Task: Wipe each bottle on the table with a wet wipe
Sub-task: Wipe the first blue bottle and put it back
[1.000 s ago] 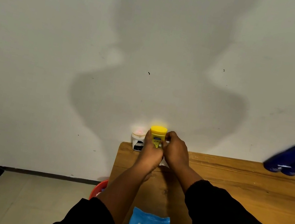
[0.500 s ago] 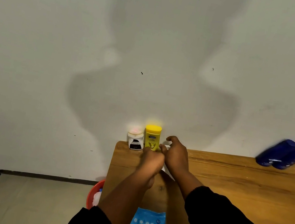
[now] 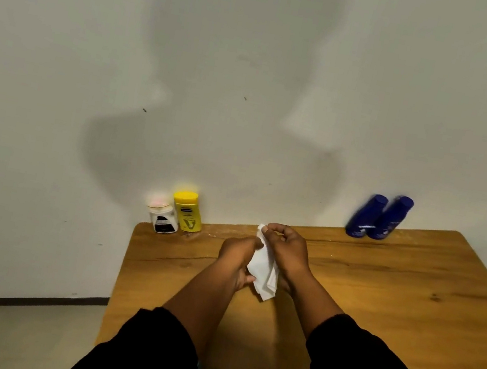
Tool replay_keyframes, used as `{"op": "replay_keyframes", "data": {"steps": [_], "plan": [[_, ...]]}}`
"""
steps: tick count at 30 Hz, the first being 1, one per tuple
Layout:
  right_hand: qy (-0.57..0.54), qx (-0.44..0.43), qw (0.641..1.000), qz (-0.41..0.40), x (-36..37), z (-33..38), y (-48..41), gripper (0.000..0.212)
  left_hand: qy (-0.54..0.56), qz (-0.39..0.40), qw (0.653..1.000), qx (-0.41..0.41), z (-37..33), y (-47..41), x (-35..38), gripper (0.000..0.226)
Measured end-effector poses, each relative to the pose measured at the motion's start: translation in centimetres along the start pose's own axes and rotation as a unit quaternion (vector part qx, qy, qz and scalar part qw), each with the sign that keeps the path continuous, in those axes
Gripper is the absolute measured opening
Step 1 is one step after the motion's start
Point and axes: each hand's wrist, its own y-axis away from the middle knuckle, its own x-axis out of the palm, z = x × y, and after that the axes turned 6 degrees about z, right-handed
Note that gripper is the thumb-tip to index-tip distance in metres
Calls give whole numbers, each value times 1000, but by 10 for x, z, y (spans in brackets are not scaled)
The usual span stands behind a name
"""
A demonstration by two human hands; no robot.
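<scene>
A white wet wipe (image 3: 263, 269) hangs between my two hands above the middle of the wooden table (image 3: 378, 299). My right hand (image 3: 287, 250) pinches its top corner. My left hand (image 3: 237, 256) grips its left side. A yellow bottle (image 3: 188, 212) stands upright at the table's back left corner, touching a white jar with a pink lid (image 3: 161, 213). Two dark blue bottles (image 3: 378, 217) lean against the wall at the back right. Neither hand touches any bottle.
The white wall rises directly behind the table. The table's left edge (image 3: 118, 276) drops to a pale floor with a dark skirting line. My black sleeves cover the table's near part.
My left hand has let go of the yellow bottle, which now stands beside the white jar. Both hands have pulled back toward the table's middle with the wipe. The camera has turned right.
</scene>
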Motion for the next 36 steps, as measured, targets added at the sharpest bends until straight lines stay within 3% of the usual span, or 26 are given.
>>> {"op": "replay_keyframes", "data": {"steps": [5,9,11,13,18,23,32,36], "plan": [[-45,66,996,31,-78,1,5,42,-6,-40,996,86,9,-8,72,19],[-86,123,987,53,-153,7,1,25,-14,-42,990,135,14,-16,141,37],[-47,132,990,26,-185,9,-8,21,-45,-48,985,162,14,-22,173,43],[48,107,993,-25,-213,9,-22,13,-82,-60,979,176,15,-27,204,43],[277,-21,959,-61,-244,21,-47,33,-176,-66,956,226,8,-48,251,45],[302,-120,945,-34,-241,29,-70,31,-235,-82,931,266,-14,-70,265,38],[287,-109,952,-8,-235,35,-78,40,-251,-81,927,267,-26,-81,260,33],[289,-118,950,0,-241,34,-70,35,-263,-68,924,268,-22,-77,254,33]]}}
